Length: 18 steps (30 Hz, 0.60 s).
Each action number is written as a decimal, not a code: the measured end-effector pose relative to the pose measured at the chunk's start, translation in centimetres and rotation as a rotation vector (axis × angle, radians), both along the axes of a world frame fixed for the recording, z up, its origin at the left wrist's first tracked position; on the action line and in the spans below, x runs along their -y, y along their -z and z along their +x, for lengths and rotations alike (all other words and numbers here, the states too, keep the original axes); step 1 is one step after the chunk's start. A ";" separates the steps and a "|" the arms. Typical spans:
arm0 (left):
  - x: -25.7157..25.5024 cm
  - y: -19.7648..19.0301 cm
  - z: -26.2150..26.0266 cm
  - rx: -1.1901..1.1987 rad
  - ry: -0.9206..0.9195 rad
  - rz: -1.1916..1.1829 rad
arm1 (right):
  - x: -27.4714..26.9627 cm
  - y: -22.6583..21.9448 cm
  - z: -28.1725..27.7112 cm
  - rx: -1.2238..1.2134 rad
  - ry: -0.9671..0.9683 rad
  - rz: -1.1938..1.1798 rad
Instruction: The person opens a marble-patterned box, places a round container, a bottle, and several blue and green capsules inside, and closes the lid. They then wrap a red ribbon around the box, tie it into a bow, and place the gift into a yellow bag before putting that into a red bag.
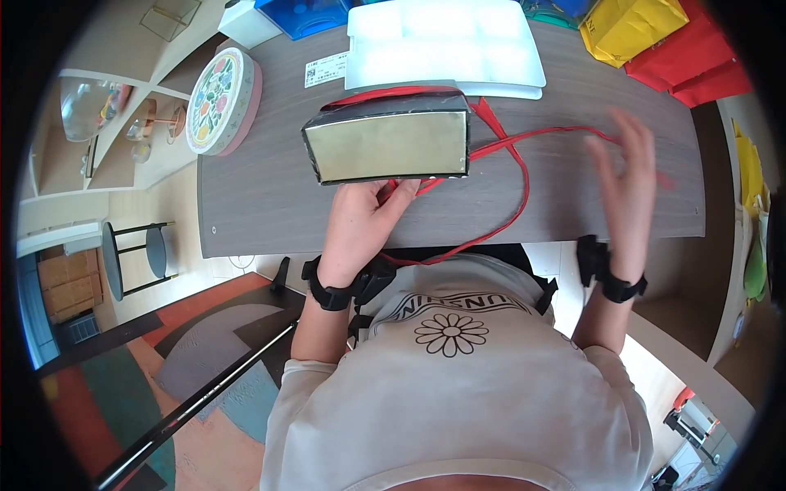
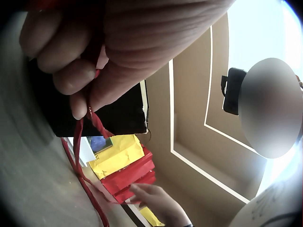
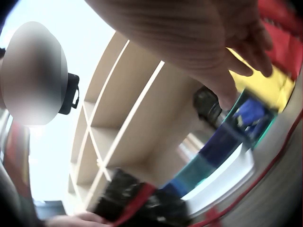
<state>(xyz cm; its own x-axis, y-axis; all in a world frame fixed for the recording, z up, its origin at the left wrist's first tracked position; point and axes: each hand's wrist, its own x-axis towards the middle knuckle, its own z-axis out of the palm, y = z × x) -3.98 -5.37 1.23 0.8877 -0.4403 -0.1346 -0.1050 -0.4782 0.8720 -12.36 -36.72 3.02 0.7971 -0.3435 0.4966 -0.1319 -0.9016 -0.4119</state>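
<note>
A black box with a gold side point(image 1: 393, 146) is tilted up over the table, red ribbon point(image 1: 522, 190) wrapped around it. My left hand point(image 1: 360, 221) is at its near lower edge. In the left wrist view the thumb and forefinger pinch the red ribbon point(image 2: 89, 111) where two strands meet, against the box's black face point(image 2: 120, 113). My right hand point(image 1: 629, 184) is raised over the table's right side, blurred, its fingers spread and loosely bent. One ribbon strand runs across to behind it. In the right wrist view the fingers point(image 3: 251, 52) show nothing between them.
A white compartment tray point(image 1: 446, 49) lies at the back, a paper label point(image 1: 326, 70) beside it. On the left stands a round floral tin point(image 1: 221, 102). Yellow point(image 1: 630, 29) and red bags point(image 1: 688, 57) stand back right. The grey table point(image 1: 270, 221) ends before the person's shirt.
</note>
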 end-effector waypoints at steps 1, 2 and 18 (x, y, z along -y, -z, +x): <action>0.2 -0.1 -0.1 -0.010 -0.012 -0.009 | -2.0 -0.4 0.6 0.030 -0.137 -0.037; 0.3 -0.3 -0.2 -0.020 -0.024 -0.016 | -3.6 0.0 1.2 0.011 -0.292 0.040; -1.1 3.2 1.2 -0.431 -0.390 -0.573 | -6.1 3.8 6.2 -0.292 -0.395 0.204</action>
<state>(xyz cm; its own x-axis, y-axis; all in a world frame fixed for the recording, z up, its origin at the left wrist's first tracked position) -2.76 -4.23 -1.95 0.9131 -0.2141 -0.3470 0.3774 0.1216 0.9180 -6.12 -30.58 -0.77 0.9803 -0.0553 0.1895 0.0666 -0.8110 -0.5812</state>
